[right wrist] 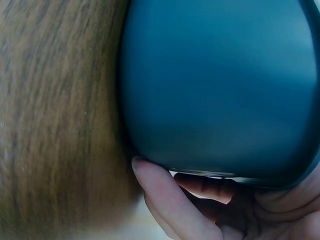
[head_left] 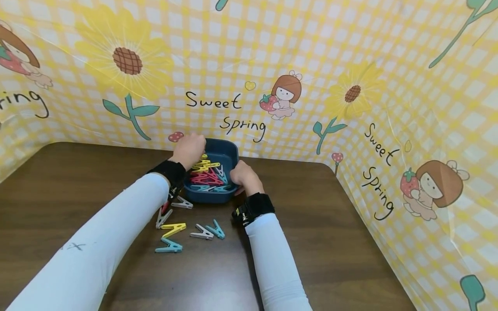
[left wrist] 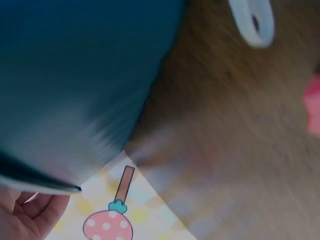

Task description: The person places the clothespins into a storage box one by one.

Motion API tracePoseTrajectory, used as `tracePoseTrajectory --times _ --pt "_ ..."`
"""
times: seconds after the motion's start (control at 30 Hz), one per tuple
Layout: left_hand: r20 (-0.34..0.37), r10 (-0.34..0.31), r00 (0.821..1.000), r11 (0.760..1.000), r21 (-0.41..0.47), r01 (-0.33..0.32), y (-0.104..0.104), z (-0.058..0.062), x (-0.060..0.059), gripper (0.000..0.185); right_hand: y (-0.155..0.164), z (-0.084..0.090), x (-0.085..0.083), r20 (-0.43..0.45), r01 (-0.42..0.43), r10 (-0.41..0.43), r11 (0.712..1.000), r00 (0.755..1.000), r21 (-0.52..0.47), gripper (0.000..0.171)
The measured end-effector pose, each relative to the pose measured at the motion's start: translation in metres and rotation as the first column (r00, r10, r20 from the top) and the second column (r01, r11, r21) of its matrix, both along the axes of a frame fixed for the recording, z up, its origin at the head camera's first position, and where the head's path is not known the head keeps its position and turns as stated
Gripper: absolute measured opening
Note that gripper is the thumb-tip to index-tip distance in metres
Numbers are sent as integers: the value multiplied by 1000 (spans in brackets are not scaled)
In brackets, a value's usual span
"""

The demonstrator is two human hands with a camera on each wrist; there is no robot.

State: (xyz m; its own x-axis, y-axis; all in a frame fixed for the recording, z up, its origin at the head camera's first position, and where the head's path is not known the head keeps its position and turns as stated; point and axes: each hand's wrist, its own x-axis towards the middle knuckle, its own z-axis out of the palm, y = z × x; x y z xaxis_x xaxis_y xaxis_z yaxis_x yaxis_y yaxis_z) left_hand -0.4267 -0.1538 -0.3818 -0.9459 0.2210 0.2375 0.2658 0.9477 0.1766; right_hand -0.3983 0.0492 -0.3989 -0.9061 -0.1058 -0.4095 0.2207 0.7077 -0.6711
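A dark blue plastic basin (head_left: 218, 197) with rounded corners stands near the back of the wooden table. Clothespins (head_left: 206, 176) in yellow, red, blue and grey lie inside it. My left hand (head_left: 189, 150) grips its rim at the far left corner; in the left wrist view, curled fingers (left wrist: 50, 212) show under the edge. On the opposite side my right hand (head_left: 246, 177) holds the basin's wall near the front right corner. The right wrist view shows fingers (right wrist: 167, 195) bent against the basin's outer side (right wrist: 220, 95).
Loose clothespins lie on the table (head_left: 311, 242) in front of the basin: a yellow one (head_left: 173, 229), a blue one (head_left: 169, 246), a grey and blue pair, and others beside the left wrist. A yellow checked cloth (head_left: 218, 56) rises behind the table and along its right side.
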Motion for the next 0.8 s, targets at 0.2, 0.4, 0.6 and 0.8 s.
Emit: tracePoseTrajectory --times 0.2,0.4,0.6,0.8 --pt "53 12 999 999 31 -13 -6 8 1 16 -1 2 -1 11 5 -5 1000 1000 9 47" --pt "25 -4 1000 995 100 1 -13 15 11 15 0 3 1 13 3 -3 1000 1000 -7 41" --pt "65 12 998 976 217 -26 -21 30 30 21 2 4 3 10 0 0 1000 1000 8 40" --pt "121 78 990 936 334 -114 -32 64 74 28 0 2 0 4 8 -8 1000 1000 9 46"
